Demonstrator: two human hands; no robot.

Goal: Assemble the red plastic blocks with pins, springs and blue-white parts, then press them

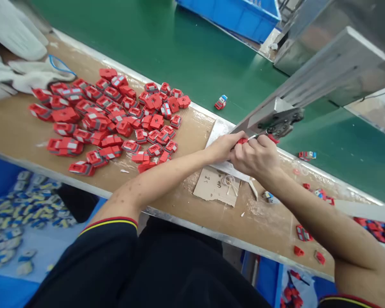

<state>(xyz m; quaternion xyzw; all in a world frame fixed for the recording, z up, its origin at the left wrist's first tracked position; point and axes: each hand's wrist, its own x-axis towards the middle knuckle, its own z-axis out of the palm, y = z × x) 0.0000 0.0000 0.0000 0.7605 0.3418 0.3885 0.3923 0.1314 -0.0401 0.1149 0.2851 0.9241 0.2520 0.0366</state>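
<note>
Head view: bright red part (242, 140), mostly covered by both hands (256, 156).

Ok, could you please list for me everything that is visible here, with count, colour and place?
Bench: one, brown, across the view
Red parts: many, red and grey, bench's left side
Gloves: count unclear, white, far left
Green surface: one, green, beyond bench
Toy cars: two, red, white and blue, on green surface
Crate: one, blue, top
Metal fixture: one, grey, beyond hands
Cardboard: one, light brown, on bench
Loose pieces: several, mostly red, bench's right side
Small parts: many, blue, white and yellow, lower left
Sleeves: two, dark with red and yellow trim, bottom
Left hand: one, bare, at fixture
Right hand: one, bare, beside left hand
</note>
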